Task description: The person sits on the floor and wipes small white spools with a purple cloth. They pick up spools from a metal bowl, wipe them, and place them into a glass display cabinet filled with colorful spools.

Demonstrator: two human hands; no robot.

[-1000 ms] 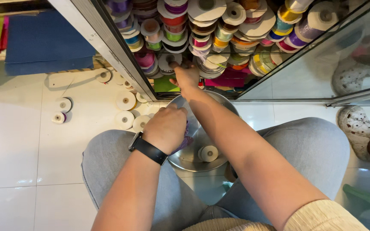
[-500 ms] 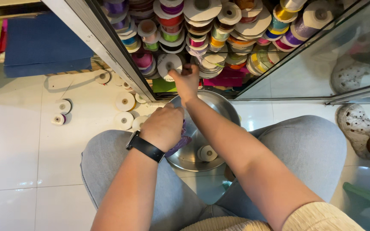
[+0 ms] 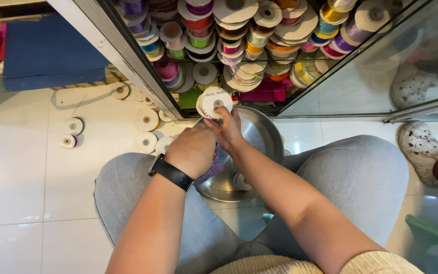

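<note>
L to R: loose ribbon spools (image 3: 147, 120) lie on the white floor tiles (image 3: 16, 167), well apart from both hands. Left hand (image 3: 194, 149), black watch (image 3: 171, 172) at wrist, is fisted over purple ribbon (image 3: 210, 171) above the steel bowl (image 3: 264, 137). Right hand (image 3: 227, 128), just beyond it, has fingers clamped on the white spool (image 3: 214, 103), flat face up toward viewer, axis roughly vertical; spool sits at bowl's far rim, near the cabinet frame (image 3: 128, 56). Open room: bowl's right half. Stacked spools on shelf (image 3: 259, 35) crowd behind.

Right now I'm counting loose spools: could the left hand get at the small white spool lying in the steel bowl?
Probably yes: the left hand hovers over the steel bowl, and the small white spool lies uncovered just below it, nothing between.
</note>
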